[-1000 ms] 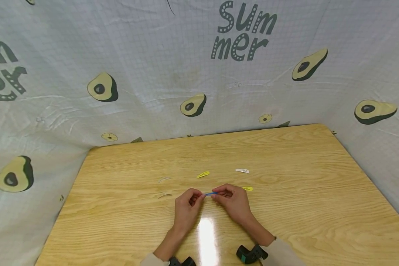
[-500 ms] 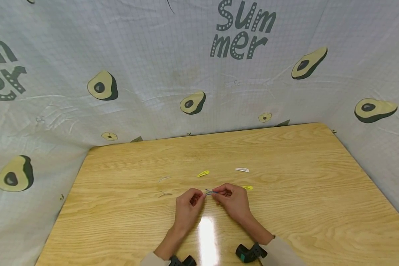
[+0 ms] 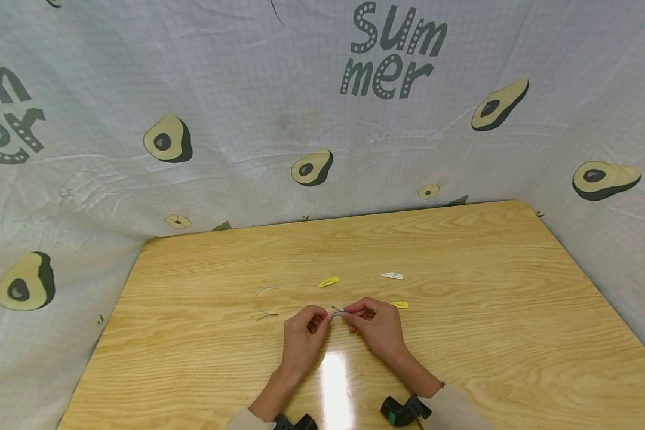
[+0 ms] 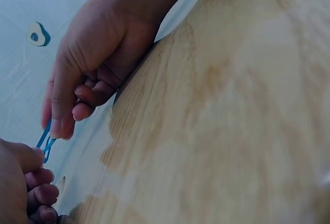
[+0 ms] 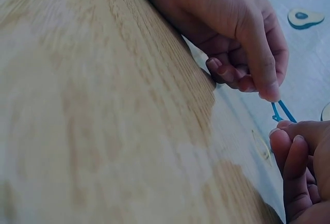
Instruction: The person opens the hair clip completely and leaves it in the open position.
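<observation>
Between the fingertips of both hands is a small blue snap hair clip (image 3: 337, 311), its two parts spread apart in a narrow V. My left hand (image 3: 303, 335) pinches one end with thumb and forefinger. The other end is pinched by my right hand (image 3: 377, 327). In the left wrist view the blue clip (image 4: 47, 144) bridges the two thumbs, the right hand (image 4: 103, 48) above and the left hand (image 4: 15, 185) at the lower left edge. The right wrist view shows the clip (image 5: 277, 112) from the opposite side, its ends hidden in the fingers.
On the wooden table (image 3: 489, 269) lie a yellow snap clip (image 3: 328, 282), a white one (image 3: 392, 276), and another yellow clip (image 3: 401, 304) partly behind the right hand. Two thin grey V-shaped pieces (image 3: 266, 289) lie to the left. A printed curtain (image 3: 236, 119) borders the table.
One second ago the blue hair clip looked flat; half a second ago its two parts had sprung apart, and they stay so. Both hands keep nearly the same place.
</observation>
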A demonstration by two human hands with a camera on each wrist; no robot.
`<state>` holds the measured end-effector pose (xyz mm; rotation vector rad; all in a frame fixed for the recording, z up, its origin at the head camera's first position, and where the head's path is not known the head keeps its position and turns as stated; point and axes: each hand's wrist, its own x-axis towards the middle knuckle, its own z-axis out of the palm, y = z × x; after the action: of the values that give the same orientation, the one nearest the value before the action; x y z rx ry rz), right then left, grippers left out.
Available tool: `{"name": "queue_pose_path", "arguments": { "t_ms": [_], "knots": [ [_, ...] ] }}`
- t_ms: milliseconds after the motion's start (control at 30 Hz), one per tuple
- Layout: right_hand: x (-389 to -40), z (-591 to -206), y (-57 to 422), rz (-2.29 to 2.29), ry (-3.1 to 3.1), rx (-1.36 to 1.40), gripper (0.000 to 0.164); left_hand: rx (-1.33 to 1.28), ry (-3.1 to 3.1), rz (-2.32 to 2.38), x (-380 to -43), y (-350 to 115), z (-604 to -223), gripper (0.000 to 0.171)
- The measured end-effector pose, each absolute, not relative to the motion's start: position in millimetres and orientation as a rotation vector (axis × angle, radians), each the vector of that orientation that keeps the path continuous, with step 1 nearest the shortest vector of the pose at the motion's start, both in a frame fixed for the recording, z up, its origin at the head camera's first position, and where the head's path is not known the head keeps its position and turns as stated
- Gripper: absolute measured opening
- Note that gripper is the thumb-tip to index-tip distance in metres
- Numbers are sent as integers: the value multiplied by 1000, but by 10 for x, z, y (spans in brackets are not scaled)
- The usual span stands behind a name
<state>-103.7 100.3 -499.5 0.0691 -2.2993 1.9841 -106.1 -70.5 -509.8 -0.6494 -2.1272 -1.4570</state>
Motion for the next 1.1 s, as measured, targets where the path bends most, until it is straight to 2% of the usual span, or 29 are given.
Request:
{"name": "queue_pose_path", "arguments": {
  "t_ms": [500, 867, 1100],
  "knots": [
    [-1031, -4985, 1001, 1760, -2340, 226, 7, -609, -2222, -1380, -1055, -748, -5108, 8],
    [-1052, -5002, 1007, 1547, -2370, 357, 12, -537, -2304, -1238, -1044, -756, -5084, 12],
    [-1049, -5024, 1007, 1497, -2405, 344, 14, -514, -2393, -1160, -1052, -753, -5095, 14]
  ]
}}
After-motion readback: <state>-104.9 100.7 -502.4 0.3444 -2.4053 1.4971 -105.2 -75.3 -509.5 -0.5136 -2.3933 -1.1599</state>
